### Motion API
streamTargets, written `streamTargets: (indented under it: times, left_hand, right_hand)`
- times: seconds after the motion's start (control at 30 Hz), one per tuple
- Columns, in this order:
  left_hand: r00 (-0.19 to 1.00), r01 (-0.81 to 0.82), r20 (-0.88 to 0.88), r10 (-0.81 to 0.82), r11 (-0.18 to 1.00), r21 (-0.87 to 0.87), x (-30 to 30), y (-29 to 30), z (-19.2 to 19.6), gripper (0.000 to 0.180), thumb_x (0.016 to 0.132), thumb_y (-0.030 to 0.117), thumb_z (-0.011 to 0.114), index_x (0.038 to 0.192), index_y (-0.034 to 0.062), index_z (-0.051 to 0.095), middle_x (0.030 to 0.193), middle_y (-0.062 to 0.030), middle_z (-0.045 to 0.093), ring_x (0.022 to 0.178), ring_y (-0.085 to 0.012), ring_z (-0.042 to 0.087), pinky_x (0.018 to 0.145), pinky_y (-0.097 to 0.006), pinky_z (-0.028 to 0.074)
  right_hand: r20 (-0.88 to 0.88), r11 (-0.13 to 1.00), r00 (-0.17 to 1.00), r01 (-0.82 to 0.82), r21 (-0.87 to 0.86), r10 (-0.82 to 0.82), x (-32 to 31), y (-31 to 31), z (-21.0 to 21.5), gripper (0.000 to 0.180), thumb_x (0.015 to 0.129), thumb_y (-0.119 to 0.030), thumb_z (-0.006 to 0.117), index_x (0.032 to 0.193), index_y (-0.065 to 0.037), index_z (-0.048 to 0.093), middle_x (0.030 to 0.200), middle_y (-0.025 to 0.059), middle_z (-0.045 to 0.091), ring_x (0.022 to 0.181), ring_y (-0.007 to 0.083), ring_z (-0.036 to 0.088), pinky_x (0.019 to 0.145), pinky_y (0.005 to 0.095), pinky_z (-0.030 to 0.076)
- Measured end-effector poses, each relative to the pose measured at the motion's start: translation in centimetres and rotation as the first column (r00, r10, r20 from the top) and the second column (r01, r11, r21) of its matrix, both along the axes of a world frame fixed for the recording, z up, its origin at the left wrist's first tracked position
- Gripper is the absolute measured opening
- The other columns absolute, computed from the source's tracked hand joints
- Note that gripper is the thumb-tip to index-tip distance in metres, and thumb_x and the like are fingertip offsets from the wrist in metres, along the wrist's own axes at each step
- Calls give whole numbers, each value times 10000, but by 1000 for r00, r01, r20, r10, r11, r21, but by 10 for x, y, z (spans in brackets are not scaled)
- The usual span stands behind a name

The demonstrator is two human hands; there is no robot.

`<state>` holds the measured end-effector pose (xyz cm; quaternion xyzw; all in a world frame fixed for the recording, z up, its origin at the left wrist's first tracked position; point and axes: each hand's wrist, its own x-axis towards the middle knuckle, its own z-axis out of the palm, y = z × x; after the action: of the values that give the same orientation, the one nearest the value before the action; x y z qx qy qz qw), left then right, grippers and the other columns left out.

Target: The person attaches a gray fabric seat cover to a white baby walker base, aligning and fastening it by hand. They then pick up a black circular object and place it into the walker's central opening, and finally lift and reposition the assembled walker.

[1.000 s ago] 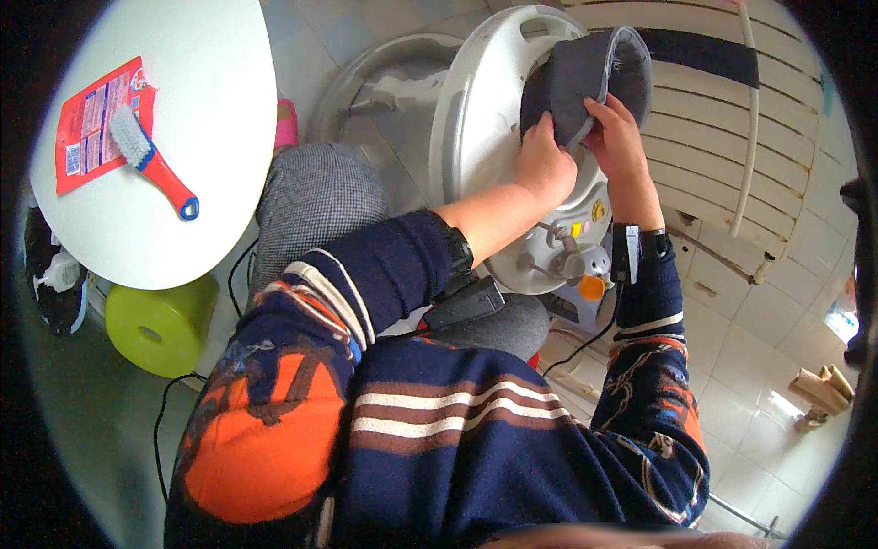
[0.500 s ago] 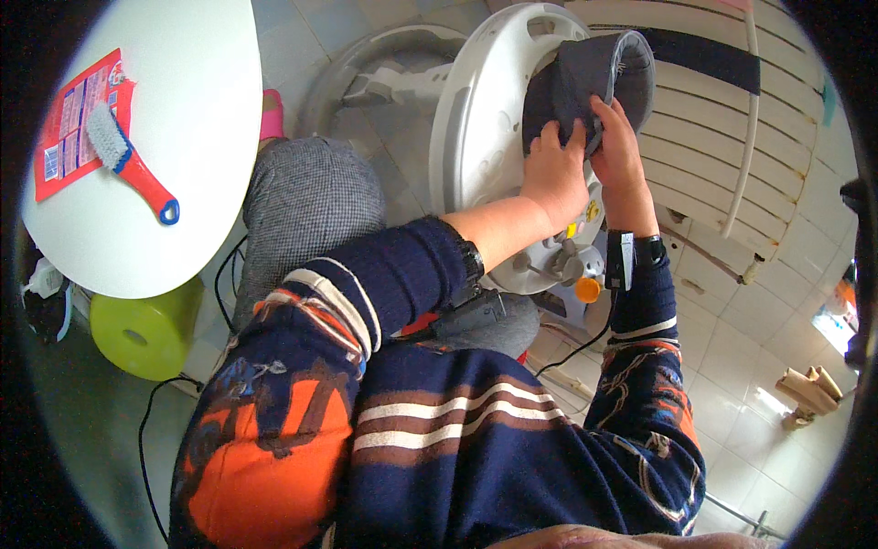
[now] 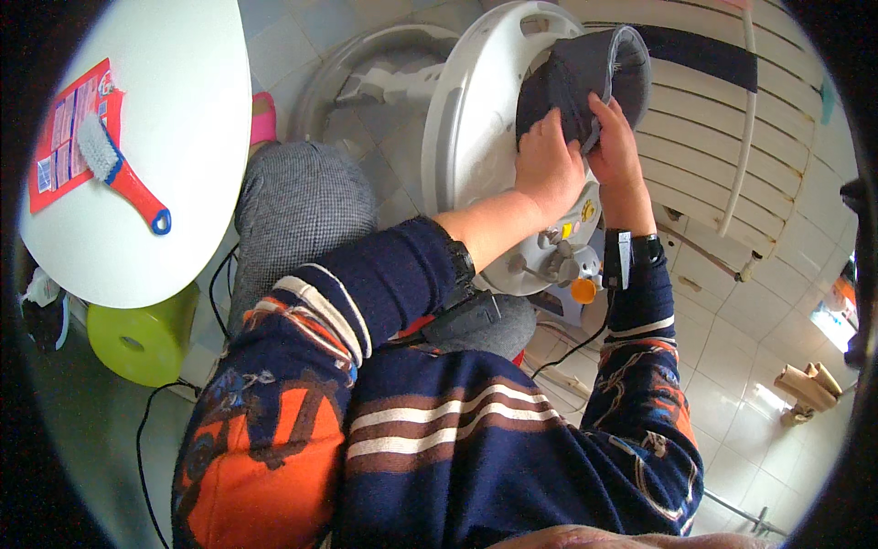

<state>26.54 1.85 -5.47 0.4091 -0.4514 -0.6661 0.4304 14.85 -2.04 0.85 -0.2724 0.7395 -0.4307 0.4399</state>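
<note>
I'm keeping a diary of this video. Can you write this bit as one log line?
left hand: pressing dark grey cloth | right hand: gripping same cloth | cloth: on white round tray | brush: on table, untouched

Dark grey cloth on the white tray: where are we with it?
Done: dark grey cloth is up on the white round tray. In hand: left hand and right hand both grip it. Left: scrub brush lies untouched on the white table.

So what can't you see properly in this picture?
- Left hand fingertips: head view, tucked against the dark grey cloth.
- Middle of the white round tray: covered by both hands and the cloth.
- Right hand palm: faces away.
- Red card under the brush: print too small.
- Lime stool: partly under the white table.
</note>
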Motion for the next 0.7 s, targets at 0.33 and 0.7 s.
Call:
streamTargets:
  times: [0.33,0.7]
  left_hand:
    - [995,-94,-6,97,979,182,-6,-15,-2,473,916,94,544,1348,-79,460,1295,-292,513,1235,-439,484,1084,-468,380]
    - [996,77,-72,-58,952,295,-16,-52,-26,342,941,152,532,1225,8,658,1133,-213,699,1050,-320,677,900,-398,512]
  right_hand:
    - [-17,1000,1000,5,-19,-6,5,0,-2,246,979,-151,591,1195,-36,569,1079,60,664,950,166,649,824,310,517]
    - [-125,999,992,-27,47,33,15,-8,14,313,984,-239,609,1230,-49,573,1059,44,660,959,170,648,846,322,523]
